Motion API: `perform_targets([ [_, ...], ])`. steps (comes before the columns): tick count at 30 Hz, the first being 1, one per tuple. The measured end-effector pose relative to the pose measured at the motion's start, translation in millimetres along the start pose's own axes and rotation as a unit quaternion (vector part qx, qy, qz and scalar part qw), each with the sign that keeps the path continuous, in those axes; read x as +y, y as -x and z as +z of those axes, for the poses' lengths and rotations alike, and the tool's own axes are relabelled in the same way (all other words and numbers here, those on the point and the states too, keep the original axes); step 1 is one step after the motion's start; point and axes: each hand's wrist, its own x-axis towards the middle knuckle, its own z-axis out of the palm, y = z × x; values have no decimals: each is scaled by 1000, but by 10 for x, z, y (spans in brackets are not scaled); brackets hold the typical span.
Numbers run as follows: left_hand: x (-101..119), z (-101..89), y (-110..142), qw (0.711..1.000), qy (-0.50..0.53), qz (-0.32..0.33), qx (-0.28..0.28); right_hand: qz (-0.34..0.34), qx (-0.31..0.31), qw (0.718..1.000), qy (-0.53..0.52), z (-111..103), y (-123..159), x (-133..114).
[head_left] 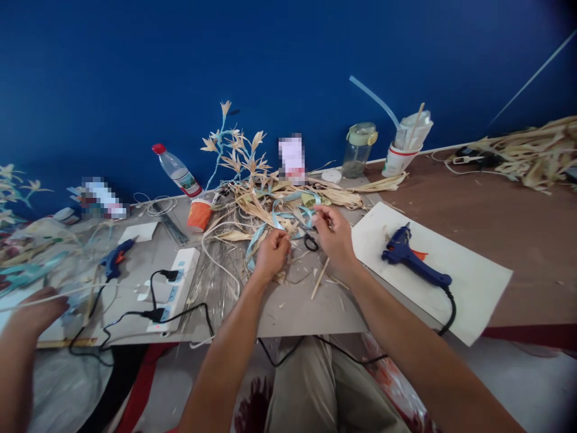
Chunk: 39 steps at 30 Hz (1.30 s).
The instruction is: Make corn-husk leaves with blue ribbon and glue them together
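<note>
My left hand (273, 254) is closed in a pinch above the litter of dry scraps; what lies between its fingertips is too small to make out. To its right, my right hand (333, 233) has thumb and fingers pressed together on a light blue ribbon (307, 211). Loops of the same ribbon lie behind both hands and beside the left one. Just below the right fingertips shows a black scissor handle (311, 243). Dry corn husks (256, 207) are heaped beyond the hands. A thin wooden stick (320, 278) lies under my right wrist.
On a white board (469, 264) at right lies a blue glue gun (417, 261). Husk flowers (232, 161) on blue stems stand by an orange cup (199, 214) and a bottle (178, 171). A power strip (174, 291) with cords is at left, near another person's hand (42, 310).
</note>
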Motion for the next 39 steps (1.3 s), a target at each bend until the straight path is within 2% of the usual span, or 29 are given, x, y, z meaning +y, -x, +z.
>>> perform_targets([
  [2,4,-7,-12,1000,21,-11,5,-52,-13,998,30,-10,16,-20],
  [6,-10,-24,-36,998,55,-23,-8,-146,-89,982,81,43,60,-1],
  [10,-24,-31,-46,996,75,-42,-29,-219,-104,959,148,92,71,60],
  [18,24,-12,-25,993,78,-61,-68,-238,-110,940,219,84,54,107],
  [27,38,-17,-14,992,86,-66,-71,-245,-118,923,272,59,66,60],
  [29,27,-23,-17,990,103,-68,-67,-229,-112,931,260,68,60,54],
  [32,7,-35,-29,990,121,-60,-40,-171,-95,963,184,97,48,60],
  [35,-1,-39,-42,988,145,-47,-8,-15,-100,994,45,148,53,83],
  [37,-1,-34,-48,984,170,-44,4,104,-119,986,-49,193,72,99],
  [39,-2,-28,-51,980,197,-36,17,174,-136,969,-114,242,99,109],
])
